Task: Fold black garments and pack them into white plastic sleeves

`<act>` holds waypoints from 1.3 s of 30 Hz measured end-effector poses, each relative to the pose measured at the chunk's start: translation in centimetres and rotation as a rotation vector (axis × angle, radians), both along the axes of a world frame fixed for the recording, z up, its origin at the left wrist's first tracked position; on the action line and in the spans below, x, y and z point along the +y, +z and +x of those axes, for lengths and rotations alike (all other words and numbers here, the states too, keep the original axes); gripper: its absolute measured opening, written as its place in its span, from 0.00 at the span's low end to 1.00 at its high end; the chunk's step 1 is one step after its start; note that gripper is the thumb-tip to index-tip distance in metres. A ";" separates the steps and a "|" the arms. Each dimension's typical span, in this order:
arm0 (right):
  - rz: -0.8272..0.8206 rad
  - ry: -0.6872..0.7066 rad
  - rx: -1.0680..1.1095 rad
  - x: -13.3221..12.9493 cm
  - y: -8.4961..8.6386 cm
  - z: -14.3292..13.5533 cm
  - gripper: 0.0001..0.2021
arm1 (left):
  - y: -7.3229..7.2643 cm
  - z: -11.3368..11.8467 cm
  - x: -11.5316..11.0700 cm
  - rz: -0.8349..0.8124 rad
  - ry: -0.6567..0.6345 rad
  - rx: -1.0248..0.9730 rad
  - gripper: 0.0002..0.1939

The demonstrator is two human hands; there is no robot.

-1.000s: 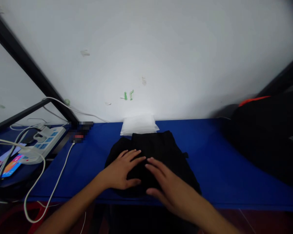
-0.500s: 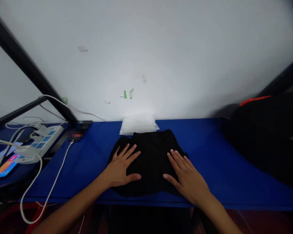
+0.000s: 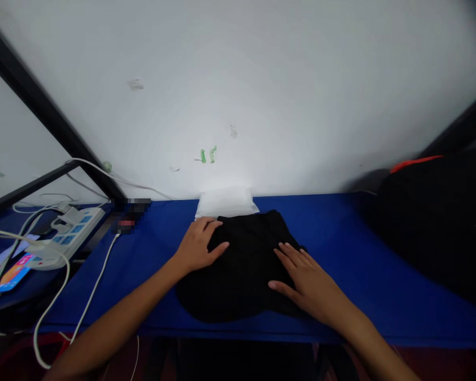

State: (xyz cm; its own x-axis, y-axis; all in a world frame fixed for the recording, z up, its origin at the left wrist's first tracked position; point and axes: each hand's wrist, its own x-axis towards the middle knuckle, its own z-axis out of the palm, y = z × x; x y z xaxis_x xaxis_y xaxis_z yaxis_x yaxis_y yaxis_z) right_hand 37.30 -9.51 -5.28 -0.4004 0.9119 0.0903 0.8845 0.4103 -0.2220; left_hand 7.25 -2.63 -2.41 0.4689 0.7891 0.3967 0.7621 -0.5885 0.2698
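Observation:
A folded black cloth garment (image 3: 246, 264) lies in front of me near the table's front edge; its exact kind does not show. My left hand (image 3: 198, 246) rests on its far left corner, fingers bent over the edge and thumb apart on top. Flat on the right side of the cloth lies my right hand (image 3: 307, 283), with its fingers stretched and thumb out to the left. Just behind the cloth, against the wall, is a white soft packet or stack of sheets (image 3: 226, 201), partly covered at its near edge.
The blue tabletop (image 3: 341, 254) runs along a white wall (image 3: 281, 95). A large black bag-like object (image 3: 436, 227) with an orange edge stands at right. On the left are a white power strip (image 3: 73, 233), a lit phone (image 3: 14, 275), loose white cables and a black frame post (image 3: 43, 100).
My left hand has slid away from me, from the middle of the garment's left side to its far left corner, and its fingers have bent. The right hand stays nearly in place.

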 end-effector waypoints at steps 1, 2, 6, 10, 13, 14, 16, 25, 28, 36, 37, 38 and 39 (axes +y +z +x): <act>-0.021 0.025 0.020 0.4 0.8 -0.1 0.39 | 0.2 0.6 -0.2 0.007 -0.053 0.030 0.29; -0.040 0.057 0.043 0.8 1.6 -0.3 0.36 | 0.4 1.1 -0.4 -0.015 -0.106 0.067 0.31; -0.086 0.212 0.108 3.2 3.0 -1.8 0.29 | -0.1 1.9 -0.3 -0.183 -0.198 0.208 0.42; -0.101 0.253 0.034 5.8 1.3 -3.0 0.42 | -1.1 1.5 0.2 -0.305 -0.164 0.265 0.45; -0.082 0.266 -0.005 6.9 -0.3 -3.1 0.43 | -1.3 1.3 0.2 -0.343 -0.162 0.263 0.46; -0.075 0.266 -0.008 7.1 -0.7 -3.0 0.42 | -1.3 1.3 0.1 -0.349 -0.166 0.258 0.46; -0.072 0.253 -0.014 7.2 -1.1 -2.8 0.41 | -1.2 1.4 0.1 -0.356 -0.170 0.245 0.46; -0.071 0.232 -0.010 7.0 -1.7 -2.4 0.38 | -1.0 1.5 0.3 -0.390 -0.153 0.221 0.42; -0.076 0.237 -0.019 7.0 -1.7 -2.4 0.38 | -1.0 1.4 0.4 -0.393 -0.154 0.215 0.41; -0.064 0.246 0.000 7.0 -1.6 -2.3 0.38 | -1.3 1.4 0.4 -0.382 -0.156 0.184 0.40; -0.065 0.247 -0.001 6.9 -1.5 -2.3 0.38 | -1.3 1.4 0.4 -0.386 -0.154 0.185 0.40; -0.069 0.249 -0.005 6.9 -1.5 -2.4 0.38 | -1.2 1.4 0.4 -0.391 -0.152 0.187 0.41; -0.073 0.250 -0.009 6.9 -1.4 -2.4 0.38 | -1.2 1.4 0.4 -0.396 -0.150 0.190 0.41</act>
